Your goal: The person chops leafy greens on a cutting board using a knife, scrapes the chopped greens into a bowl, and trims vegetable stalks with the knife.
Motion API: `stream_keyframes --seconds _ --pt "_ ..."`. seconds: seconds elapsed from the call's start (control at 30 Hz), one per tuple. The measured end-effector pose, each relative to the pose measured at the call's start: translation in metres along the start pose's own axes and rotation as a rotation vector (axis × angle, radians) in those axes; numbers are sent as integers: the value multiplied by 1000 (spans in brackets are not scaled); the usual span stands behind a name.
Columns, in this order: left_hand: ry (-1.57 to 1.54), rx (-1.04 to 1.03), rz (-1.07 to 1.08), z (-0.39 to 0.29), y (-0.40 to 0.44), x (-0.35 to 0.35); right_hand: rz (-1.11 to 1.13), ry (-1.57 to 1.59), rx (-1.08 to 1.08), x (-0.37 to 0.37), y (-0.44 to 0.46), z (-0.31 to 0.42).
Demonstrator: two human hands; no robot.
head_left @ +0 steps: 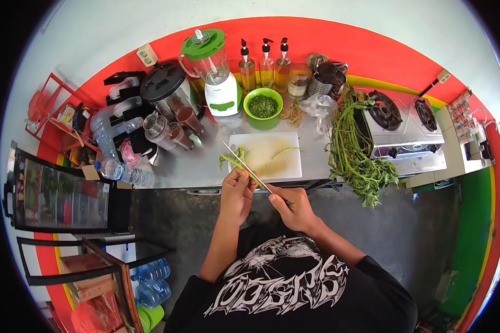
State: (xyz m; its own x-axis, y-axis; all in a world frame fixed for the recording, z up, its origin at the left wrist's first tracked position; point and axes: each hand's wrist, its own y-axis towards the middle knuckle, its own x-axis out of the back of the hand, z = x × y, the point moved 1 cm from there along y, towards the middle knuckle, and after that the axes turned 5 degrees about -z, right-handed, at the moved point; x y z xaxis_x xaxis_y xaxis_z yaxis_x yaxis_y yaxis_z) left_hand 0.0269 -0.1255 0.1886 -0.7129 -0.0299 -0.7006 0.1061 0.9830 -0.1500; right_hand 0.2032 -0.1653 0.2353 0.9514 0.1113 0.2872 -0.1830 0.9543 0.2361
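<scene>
My left hand (238, 194) is closed around a green vegetable stalk (228, 160) over the front edge of the white cutting board (292, 166). My right hand (295, 208) grips a knife (242, 161), its long thin blade pointing up and left across the stalk. Blade and stalk appear to touch near my left fingertips, though my fingers partly hide the spot. A thin pale-green stem (283, 152) lies on the right half of the board. Behind the board, a green bowl (248, 114) holds finely chopped greens (263, 106).
On the right, a large bunch of leafy stalks (347, 144) hangs over the counter edge beside a gas stove (405, 139). A blender (222, 94), pump bottles (265, 69) and a plastic bag (319, 105) stand at the back. Metal cups (161, 127) and a water bottle (125, 173) are leftward.
</scene>
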Motion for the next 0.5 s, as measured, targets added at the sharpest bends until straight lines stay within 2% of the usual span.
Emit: stream_keyframes --seconds 0.23,0.3,0.5 --pt "-44 -15 -46 20 -6 -38 61 -31 16 30 3 -5" --pt "-56 -21 -39 22 -1 -47 -15 4 57 38 4 -4" --pt "-81 11 -14 29 15 -57 -42 57 12 46 -2 -30"
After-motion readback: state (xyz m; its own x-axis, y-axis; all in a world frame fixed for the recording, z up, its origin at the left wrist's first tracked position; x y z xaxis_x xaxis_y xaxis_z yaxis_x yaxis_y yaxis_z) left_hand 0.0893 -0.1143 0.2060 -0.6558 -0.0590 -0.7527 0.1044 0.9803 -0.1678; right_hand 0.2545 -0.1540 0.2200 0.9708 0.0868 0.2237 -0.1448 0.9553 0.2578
